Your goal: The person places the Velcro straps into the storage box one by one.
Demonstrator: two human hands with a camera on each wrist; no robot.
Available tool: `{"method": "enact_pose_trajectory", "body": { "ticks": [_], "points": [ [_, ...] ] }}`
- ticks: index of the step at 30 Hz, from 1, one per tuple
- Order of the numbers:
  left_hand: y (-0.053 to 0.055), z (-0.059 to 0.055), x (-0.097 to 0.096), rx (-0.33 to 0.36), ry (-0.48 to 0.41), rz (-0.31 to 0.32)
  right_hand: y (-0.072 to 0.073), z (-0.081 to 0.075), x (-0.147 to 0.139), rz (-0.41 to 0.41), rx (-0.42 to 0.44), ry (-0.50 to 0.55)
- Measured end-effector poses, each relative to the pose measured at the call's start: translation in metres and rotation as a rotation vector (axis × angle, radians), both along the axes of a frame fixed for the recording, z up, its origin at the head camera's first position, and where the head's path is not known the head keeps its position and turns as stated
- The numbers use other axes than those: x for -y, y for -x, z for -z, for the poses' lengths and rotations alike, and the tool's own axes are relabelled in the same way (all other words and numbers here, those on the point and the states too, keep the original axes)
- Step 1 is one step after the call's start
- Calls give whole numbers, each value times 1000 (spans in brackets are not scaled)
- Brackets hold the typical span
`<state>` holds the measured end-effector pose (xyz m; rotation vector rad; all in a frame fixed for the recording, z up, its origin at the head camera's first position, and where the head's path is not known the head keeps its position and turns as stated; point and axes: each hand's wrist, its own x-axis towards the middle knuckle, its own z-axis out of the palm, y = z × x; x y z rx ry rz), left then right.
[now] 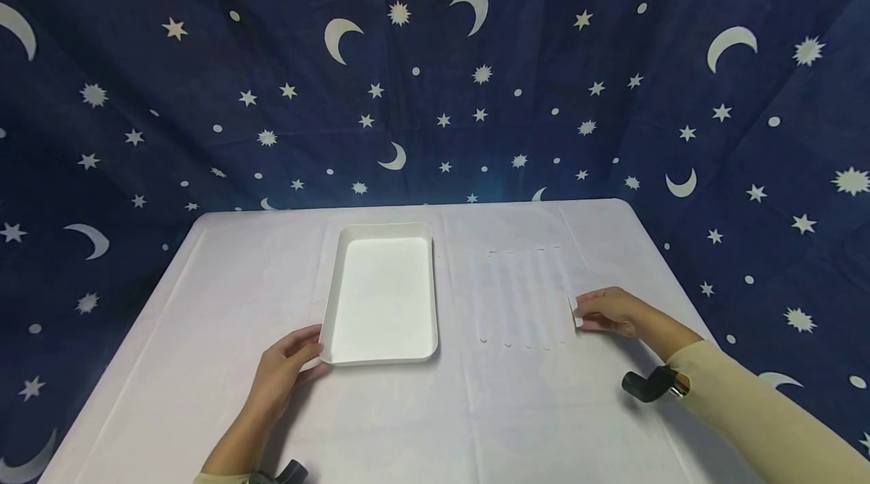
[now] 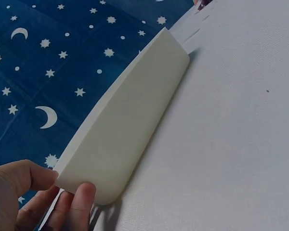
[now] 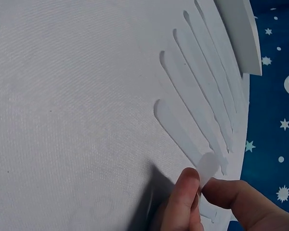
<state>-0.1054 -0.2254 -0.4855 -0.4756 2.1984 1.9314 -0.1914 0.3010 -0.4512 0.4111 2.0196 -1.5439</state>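
My right hand [image 1: 609, 309] pinches a thin white strip with a rounded end [image 3: 208, 165] between thumb and fingertip, at the right of the row on the table. In the right wrist view the strip's tip stands up above the fingers. Several similar pale strips [image 3: 176, 127] lie flat side by side, just left of that hand in the head view. At the near left corner of a shallow white tray [image 1: 381, 357], my left hand [image 1: 288, 363] holds the rim and outer wall with thumb and fingertips. The tray's inside shows bare.
A white cloth [image 1: 537, 423] covers the table under everything. Behind and around it hangs a dark blue curtain [image 1: 435, 144] printed with moons and stars. Black wrist mounts [image 1: 649, 384] sit on both forearms.
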Motion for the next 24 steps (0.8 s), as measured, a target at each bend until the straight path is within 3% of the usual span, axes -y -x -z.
{"method": "enact_pose_trajectory", "body": {
  "ticks": [15,24],
  "points": [
    [-2,7,-5,-39,42,-83,5,2,-12,83,126,267],
    [-2,14,-4,-72,50,-92,4,-2,-14,107,156,355]
  ]
}}
